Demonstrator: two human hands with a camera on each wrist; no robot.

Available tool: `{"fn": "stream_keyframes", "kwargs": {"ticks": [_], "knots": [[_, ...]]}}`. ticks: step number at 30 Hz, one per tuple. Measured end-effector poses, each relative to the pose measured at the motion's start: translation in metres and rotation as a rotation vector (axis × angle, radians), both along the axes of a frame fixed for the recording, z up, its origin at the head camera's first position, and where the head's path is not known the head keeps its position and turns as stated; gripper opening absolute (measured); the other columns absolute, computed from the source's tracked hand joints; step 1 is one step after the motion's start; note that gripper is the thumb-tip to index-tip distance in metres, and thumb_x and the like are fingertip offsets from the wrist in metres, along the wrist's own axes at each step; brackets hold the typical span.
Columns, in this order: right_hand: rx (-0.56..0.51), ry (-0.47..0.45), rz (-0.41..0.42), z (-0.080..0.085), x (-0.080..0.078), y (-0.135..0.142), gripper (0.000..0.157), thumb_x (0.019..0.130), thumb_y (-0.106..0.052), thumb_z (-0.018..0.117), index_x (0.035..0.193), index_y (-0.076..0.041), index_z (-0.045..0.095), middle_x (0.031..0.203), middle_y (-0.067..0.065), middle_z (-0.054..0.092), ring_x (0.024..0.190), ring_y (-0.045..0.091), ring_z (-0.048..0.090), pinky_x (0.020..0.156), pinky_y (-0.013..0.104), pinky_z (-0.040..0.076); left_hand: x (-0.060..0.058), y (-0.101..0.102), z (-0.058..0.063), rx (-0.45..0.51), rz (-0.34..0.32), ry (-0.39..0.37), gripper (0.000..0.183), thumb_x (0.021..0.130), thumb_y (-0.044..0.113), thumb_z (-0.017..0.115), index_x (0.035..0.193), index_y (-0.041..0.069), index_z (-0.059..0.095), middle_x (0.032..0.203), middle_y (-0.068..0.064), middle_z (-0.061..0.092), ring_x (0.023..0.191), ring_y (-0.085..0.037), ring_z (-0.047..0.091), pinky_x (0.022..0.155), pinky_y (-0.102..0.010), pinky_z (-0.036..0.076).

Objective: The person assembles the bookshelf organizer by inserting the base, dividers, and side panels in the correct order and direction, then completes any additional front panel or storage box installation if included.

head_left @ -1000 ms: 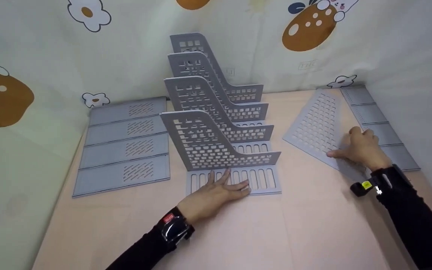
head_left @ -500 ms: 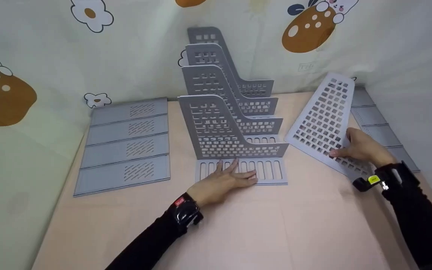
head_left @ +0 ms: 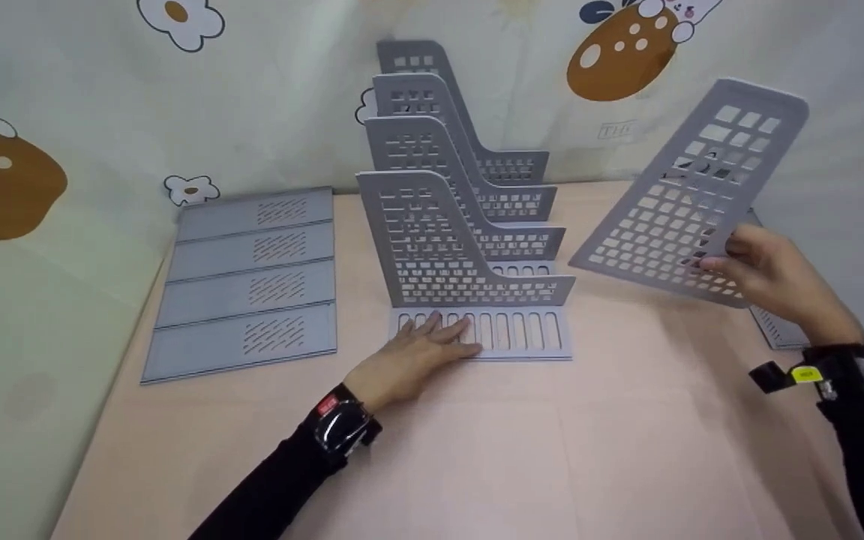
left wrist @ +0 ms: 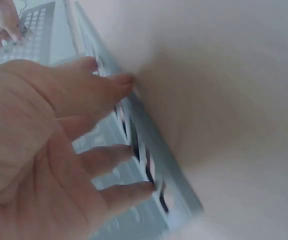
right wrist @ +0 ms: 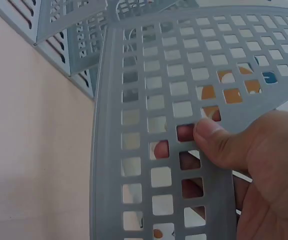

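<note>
My left hand lies with spread fingers on the near end of a grey slotted base panel. Several grey perforated file dividers stand upright in a row on that base. In the left wrist view, the fingertips touch the edge strip of the base. On the right, my right hand holds up a loose perforated divider by its lower right part. In the right wrist view, the thumb presses the near face of this divider, and fingers show behind it through the square holes.
Grey folding panels with slanted slits lie flat at the left. Another grey panel lies at the right, mostly hidden behind the right hand and raised divider. A printed cloth hangs behind the peach table surface.
The right hand has lifted the loose divider off the table and tilted it up, moving right. The base with its upright dividers shifted right earlier; the left hand stays on it, now slightly further left.
</note>
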State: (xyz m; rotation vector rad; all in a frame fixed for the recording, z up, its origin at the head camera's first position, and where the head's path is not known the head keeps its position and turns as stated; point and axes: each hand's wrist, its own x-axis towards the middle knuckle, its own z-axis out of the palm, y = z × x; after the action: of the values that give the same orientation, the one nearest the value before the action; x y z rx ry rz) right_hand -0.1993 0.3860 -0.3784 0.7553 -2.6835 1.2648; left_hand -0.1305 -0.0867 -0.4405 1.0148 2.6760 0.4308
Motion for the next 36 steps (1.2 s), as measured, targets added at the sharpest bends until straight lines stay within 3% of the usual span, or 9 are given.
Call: {"fn": "stream_keyframes", "kwargs": {"ticks": [4,9,14,18,24,36], "knots": [[0.026,0.013,0.113,0.007,0.016,-0.007,0.042,0.089,0.021,0.063,0.128,0.007,0.064,0.115,0.020,0.070,0.098,0.006,0.068,0.078,0.019,0.056,0.007,-0.019,0.001,0.003,0.089,0.006,0.060,0.099,-0.008,0.051,0.149,0.026,0.054,0.162,-0.007,0.030,0.145,-0.047,0.023,0.113,-0.067,0.021],[0.140,-0.016,0.224,0.002,0.027,-0.018,0.030,0.086,0.017,0.070,0.110,0.000,0.073,0.104,0.009,0.075,0.090,0.012,0.071,0.068,0.025,0.059,0.012,-0.030,-0.003,0.013,0.196,0.026,0.048,0.102,-0.002,0.053,0.143,0.023,0.061,0.159,-0.012,0.036,0.143,-0.045,0.028,0.109,-0.063,0.033],[0.205,-0.038,0.222,-0.003,0.031,-0.018,0.032,0.085,0.015,0.072,0.109,-0.005,0.074,0.101,0.004,0.076,0.088,0.014,0.071,0.066,0.026,0.059,0.012,-0.030,-0.006,0.026,0.225,0.021,0.040,0.104,0.006,0.054,0.138,0.023,0.066,0.157,-0.013,0.038,0.143,-0.043,0.031,0.103,-0.062,0.041],[0.216,-0.059,0.217,-0.003,0.032,-0.014,0.032,0.084,0.017,0.071,0.108,-0.005,0.074,0.101,0.004,0.076,0.088,0.012,0.071,0.067,0.026,0.059,0.013,-0.032,-0.007,0.068,0.236,0.016,0.038,0.105,0.006,0.053,0.138,0.021,0.066,0.155,-0.014,0.039,0.142,-0.042,0.032,0.108,-0.060,0.037],[0.241,-0.068,0.197,-0.002,0.035,-0.011,0.031,0.085,0.015,0.072,0.110,-0.003,0.074,0.101,0.005,0.076,0.089,0.012,0.071,0.069,0.026,0.059,0.015,-0.039,-0.006,0.174,0.281,-0.020,0.038,0.107,0.009,0.047,0.140,0.018,0.063,0.155,-0.012,0.038,0.145,-0.032,0.031,0.116,-0.048,0.029],[0.226,-0.077,0.178,-0.017,0.034,-0.003,0.023,0.084,0.012,0.075,0.101,-0.004,0.073,0.096,0.007,0.076,0.079,0.013,0.069,0.061,0.023,0.056,0.012,-0.041,-0.007,0.141,0.279,-0.025,0.038,0.105,0.005,0.052,0.139,0.017,0.064,0.154,-0.014,0.038,0.144,-0.031,0.032,0.115,-0.046,0.029]]}}
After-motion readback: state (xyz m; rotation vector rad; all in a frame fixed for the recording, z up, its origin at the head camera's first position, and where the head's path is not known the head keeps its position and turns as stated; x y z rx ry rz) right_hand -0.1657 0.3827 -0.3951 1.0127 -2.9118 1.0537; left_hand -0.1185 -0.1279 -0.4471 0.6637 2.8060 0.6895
